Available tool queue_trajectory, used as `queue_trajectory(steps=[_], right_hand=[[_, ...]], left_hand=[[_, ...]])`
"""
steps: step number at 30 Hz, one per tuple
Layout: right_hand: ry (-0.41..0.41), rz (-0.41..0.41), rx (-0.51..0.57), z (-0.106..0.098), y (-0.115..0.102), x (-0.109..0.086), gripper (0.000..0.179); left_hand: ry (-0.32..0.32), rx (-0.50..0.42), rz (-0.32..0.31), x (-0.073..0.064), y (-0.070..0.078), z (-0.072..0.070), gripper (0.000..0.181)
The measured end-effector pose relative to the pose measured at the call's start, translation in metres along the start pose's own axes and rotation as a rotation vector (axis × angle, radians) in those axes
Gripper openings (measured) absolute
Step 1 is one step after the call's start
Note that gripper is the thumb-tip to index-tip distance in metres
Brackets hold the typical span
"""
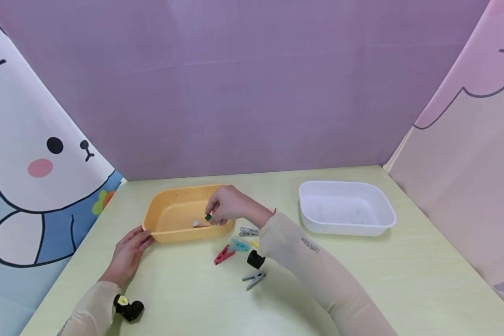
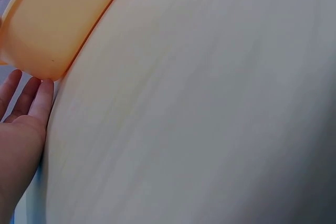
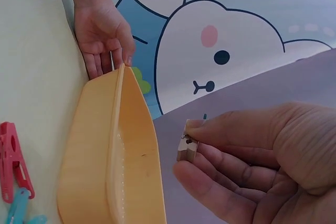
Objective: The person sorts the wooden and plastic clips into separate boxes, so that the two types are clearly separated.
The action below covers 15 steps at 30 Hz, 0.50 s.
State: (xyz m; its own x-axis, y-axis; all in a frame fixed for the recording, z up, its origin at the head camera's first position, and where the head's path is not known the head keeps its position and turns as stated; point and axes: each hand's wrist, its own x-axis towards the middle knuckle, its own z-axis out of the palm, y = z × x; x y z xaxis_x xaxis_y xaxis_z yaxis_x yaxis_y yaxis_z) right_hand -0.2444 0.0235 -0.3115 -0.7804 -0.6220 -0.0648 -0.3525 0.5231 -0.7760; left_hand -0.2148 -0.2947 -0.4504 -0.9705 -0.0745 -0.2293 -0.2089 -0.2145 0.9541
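My right hand point(image 1: 228, 204) is over the right end of the yellow tray point(image 1: 174, 236). Between thumb and fingers it pinches a small wooden clothespin point(image 3: 187, 148) with a dark green bit point(image 1: 208, 217) on it. A few small pale pieces point(image 1: 198, 224) lie on the tray floor beneath that hand. At the tray's front left corner, my left hand point(image 1: 128, 254) touches the wall with straight fingers point(image 2: 44, 98), its thumb at the rim.
A white basin point(image 1: 344, 230) stands at the right. Before the yellow tray lie a red clothespin point(image 1: 224, 255), a blue one point(image 1: 238, 245) and two grey ones, one nearer point(image 1: 254, 278) and one farther point(image 1: 248, 232). A yellow piece point(image 1: 255, 243) is partly hidden by my right sleeve.
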Motion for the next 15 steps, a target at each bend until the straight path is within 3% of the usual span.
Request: queue_trajectory(steps=[8, 15], right_hand=[[0.016, 0.032, -0.018, -0.003, -0.013, 0.010, 0.009], [0.034, 0.034, 0.004, -0.007, -0.019, 0.021, 0.011]], left_hand=[[-0.015, -0.020, -0.010, 0.001, 0.001, -0.002, 0.074], [-0.003, -0.037, -0.010, 0.001, 0.001, -0.004, 0.057]])
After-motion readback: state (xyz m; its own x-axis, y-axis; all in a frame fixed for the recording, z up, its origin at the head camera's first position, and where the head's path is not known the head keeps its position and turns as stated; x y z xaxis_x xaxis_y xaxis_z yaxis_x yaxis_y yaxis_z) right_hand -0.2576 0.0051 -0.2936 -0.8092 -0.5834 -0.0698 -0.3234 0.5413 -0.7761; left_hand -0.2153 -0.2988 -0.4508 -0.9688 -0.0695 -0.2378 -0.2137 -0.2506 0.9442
